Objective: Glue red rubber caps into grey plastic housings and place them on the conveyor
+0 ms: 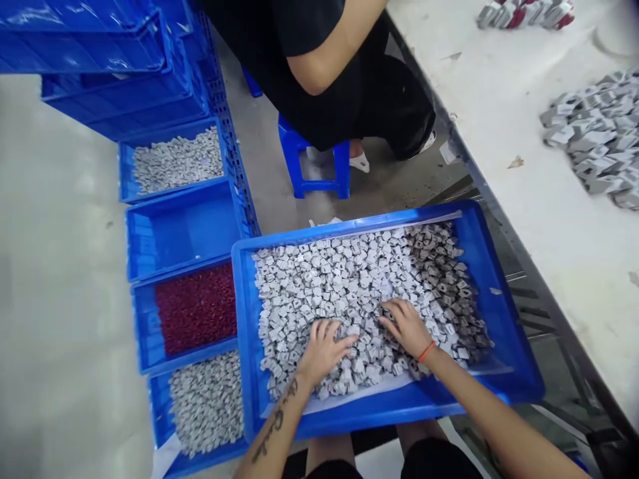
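Observation:
A blue plastic bin (504, 319) lies in front of me, filled with small grey angular parts (339, 279) that have holes in them. Both hands rest on this heap. My left hand (323, 349) is palm down near the bin's front side, its fingers spread over the parts. To its right, my right hand (407, 326), with an orange band at the wrist, touches the parts with fingers apart and slightly bent. No part shows gripped in either hand. White paper (359, 398) lines the bin beneath the heap.
On the left floor stand a blue bin of dark red parts (197, 309), bins of grey parts (177, 163) and stacked blue crates (124, 100). A person in black (324, 73) sits on a blue stool (314, 159). The white table (499, 100) at right carries grey pieces (599, 133).

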Motion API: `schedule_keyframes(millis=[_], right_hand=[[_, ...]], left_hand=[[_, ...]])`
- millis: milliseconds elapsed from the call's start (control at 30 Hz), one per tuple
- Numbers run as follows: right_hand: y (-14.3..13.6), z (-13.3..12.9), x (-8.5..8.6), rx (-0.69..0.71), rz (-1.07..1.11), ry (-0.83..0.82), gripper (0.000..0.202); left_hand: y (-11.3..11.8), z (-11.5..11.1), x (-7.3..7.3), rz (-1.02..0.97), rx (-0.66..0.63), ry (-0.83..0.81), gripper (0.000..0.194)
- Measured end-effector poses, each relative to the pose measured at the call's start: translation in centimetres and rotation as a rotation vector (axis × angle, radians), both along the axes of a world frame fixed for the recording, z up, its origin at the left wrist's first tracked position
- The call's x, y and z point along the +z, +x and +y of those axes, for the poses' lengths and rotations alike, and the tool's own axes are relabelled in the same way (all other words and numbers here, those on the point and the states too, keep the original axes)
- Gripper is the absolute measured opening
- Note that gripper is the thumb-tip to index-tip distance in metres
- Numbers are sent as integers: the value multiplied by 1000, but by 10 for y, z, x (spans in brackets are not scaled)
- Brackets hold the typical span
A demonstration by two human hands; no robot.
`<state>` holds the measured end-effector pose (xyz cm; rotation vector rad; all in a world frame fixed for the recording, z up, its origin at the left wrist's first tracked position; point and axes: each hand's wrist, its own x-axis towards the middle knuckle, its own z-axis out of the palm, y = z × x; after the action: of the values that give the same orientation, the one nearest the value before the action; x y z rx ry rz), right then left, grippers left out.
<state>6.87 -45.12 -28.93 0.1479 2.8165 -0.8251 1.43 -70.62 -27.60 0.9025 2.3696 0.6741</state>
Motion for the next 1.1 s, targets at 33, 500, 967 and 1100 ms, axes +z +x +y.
schedule_keyframes(millis=[33, 500, 967, 1100], right_hand=[[-13, 6, 0, -56, 36, 19, 28], [-81, -76, -21, -549, 51, 137, 37], [-93, -88, 1, -640, -187, -360, 36], [-95, -100, -1, -772, -191, -565, 35]], left_hand=[[-14, 2, -2, 41, 59, 11, 25], [-36, 59, -26, 158, 1043, -166, 37], [-59, 60, -11, -223, 1114, 36, 31], [-53, 59, -15, -328, 1174, 184, 29]])
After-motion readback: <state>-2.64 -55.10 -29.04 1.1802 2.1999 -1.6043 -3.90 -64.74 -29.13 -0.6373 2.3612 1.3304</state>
